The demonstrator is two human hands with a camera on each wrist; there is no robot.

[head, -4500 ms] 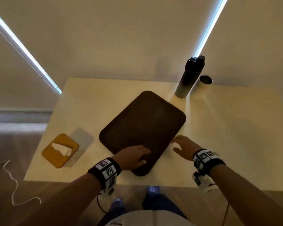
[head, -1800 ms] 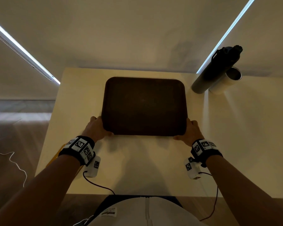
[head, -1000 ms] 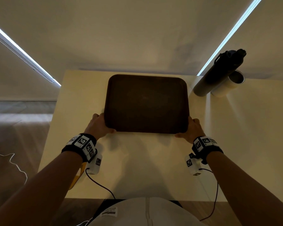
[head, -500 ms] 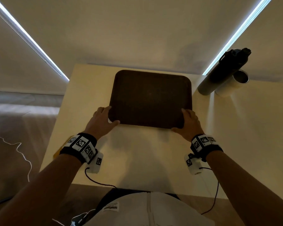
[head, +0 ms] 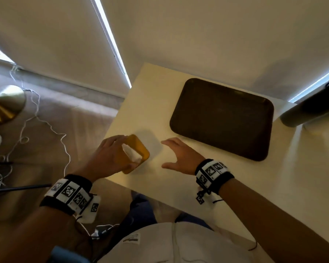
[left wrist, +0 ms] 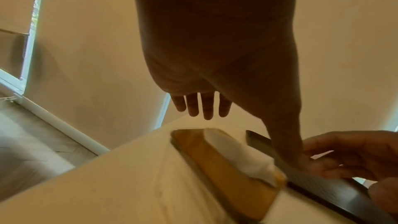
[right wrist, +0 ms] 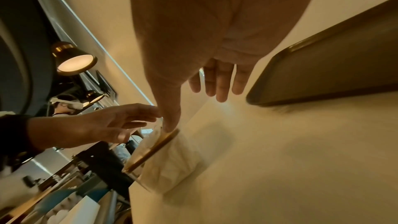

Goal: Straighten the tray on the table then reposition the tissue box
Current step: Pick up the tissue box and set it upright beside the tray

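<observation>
Spread and holding nothing, the left hand [head: 106, 158] had left the tray [head: 222, 118] and hovered over the tissue box [head: 136, 153] at centre-left; the right hand [head: 179, 156], also spread, waited beside it. Tray, upper right, looked straightened, so repositioning came next.

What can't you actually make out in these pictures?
- Tissue box, head view: the left hand covers its near side; contact unclear.
- Dark bottle, head view: cut off by the right edge.
- Tray, right wrist view: runs off the frame.
</observation>
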